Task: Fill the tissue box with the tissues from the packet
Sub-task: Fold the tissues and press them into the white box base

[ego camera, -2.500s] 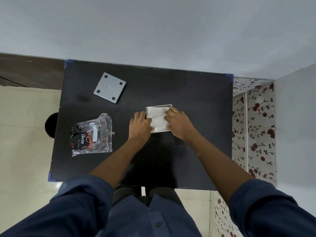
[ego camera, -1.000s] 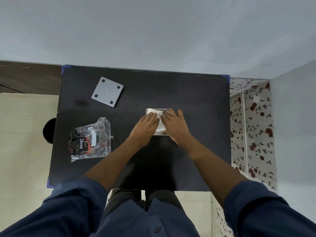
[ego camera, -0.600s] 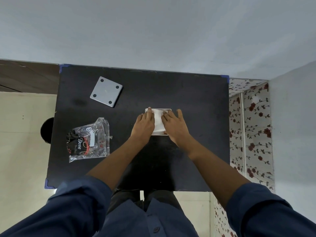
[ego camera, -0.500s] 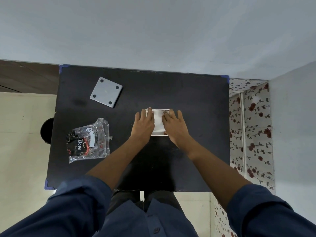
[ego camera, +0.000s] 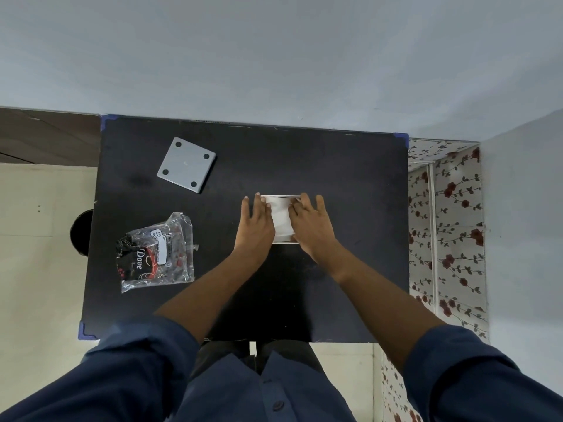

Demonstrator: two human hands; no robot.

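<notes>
A stack of white tissues [ego camera: 281,219] lies inside the open square tissue box [ego camera: 283,197] near the middle of the black table [ego camera: 350,193]. My left hand [ego camera: 255,222] rests flat on the left side of the tissues, fingers spread. Flat on the right side lies my right hand [ego camera: 310,225], pressing down. Both hands hide the box's side walls. The clear plastic tissue packet [ego camera: 157,252] with a dark "Dove" print lies crumpled at the left of the table.
The grey square box lid [ego camera: 186,164], with four dark round feet, lies upside down at the table's back left. A wall runs along the far edge. Flowered covering [ego camera: 447,226] stands to the right of the table.
My fingers slid apart from the middle of the tissues toward the two sides and flattened out. The packet and the lid stayed in place.
</notes>
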